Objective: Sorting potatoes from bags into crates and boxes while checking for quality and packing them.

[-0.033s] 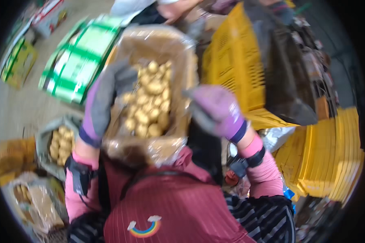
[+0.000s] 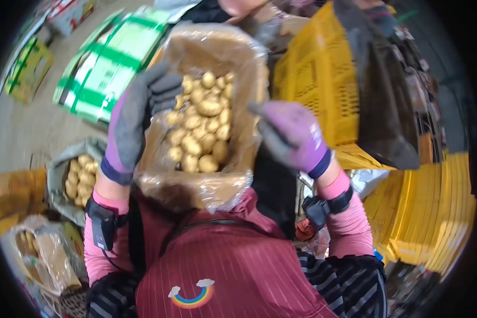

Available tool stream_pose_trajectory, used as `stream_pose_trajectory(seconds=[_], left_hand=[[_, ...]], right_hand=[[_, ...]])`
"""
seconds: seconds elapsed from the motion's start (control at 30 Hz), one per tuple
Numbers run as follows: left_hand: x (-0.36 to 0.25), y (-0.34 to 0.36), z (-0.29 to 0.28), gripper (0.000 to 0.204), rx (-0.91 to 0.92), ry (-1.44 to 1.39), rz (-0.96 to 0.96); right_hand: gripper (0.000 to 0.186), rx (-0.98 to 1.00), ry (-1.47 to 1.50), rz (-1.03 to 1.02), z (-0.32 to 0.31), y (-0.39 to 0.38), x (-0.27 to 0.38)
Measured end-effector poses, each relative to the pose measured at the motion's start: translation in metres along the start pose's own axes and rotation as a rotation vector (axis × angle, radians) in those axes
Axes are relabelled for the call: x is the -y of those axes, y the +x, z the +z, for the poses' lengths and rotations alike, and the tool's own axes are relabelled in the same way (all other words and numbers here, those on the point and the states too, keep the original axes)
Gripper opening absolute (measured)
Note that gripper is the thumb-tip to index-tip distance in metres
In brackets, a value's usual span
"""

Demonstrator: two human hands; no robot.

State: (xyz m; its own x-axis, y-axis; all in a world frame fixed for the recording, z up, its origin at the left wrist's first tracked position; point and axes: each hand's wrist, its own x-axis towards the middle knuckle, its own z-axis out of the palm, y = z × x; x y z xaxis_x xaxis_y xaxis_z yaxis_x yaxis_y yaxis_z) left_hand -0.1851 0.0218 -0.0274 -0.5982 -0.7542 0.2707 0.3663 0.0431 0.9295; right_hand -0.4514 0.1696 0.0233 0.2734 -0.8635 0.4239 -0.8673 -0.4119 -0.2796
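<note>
A cardboard box (image 2: pixel 201 188) lined with clear plastic holds several small yellow potatoes (image 2: pixel 209 108). My left hand (image 2: pixel 130 122), in a purple-and-grey glove, grips the box's upper left side, its fingers bent over inside beside the potatoes. At the right rim is my right hand (image 2: pixel 294 132), gloved alike, with its fingers curled and their tips at the liner's edge; what they hold is unclear. A pale sack (image 2: pixel 58 183) of more potatoes stands at the lower left.
A green strapped package (image 2: pixel 106 63) lies upper left. A yellow crate (image 2: pixel 307 85) stands right, above stacked yellow crates (image 2: pixel 429 212). Another bag (image 2: pixel 55 259) sits bottom left, a carton (image 2: pixel 29 69) far left. Part of another person (image 2: pixel 233 8) shows at the top.
The box and both my hands appear a little higher and farther right, though the surroundings shift slightly too. The fingers of my left hand show more clearly.
</note>
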Motion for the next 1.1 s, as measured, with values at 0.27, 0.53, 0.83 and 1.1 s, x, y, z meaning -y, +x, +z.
stream_pose_trajectory(seconds=[0.27, 0.53, 0.83, 1.1], left_hand=[[-0.002, -0.007, -0.088, 0.063, -0.421, -0.055, -0.056], [-0.003, -0.014, -0.09, 0.056, -0.323, 0.029, -0.044], [0.008, -0.019, -0.088, 0.053, -0.446, 0.117, -0.17], [0.014, -0.03, -0.085, 0.053, -0.413, 0.165, -0.256]], right_hand=[[0.048, 0.506, 0.164, 0.497, 0.151, 0.113, -0.129], [0.062, 0.817, 0.016, 0.727, 0.361, 0.089, -0.248], [0.117, 0.294, 0.348, 1.03, 0.46, 0.109, -0.261], [0.126, 0.586, 0.256, 0.985, 0.468, 0.145, -0.291]])
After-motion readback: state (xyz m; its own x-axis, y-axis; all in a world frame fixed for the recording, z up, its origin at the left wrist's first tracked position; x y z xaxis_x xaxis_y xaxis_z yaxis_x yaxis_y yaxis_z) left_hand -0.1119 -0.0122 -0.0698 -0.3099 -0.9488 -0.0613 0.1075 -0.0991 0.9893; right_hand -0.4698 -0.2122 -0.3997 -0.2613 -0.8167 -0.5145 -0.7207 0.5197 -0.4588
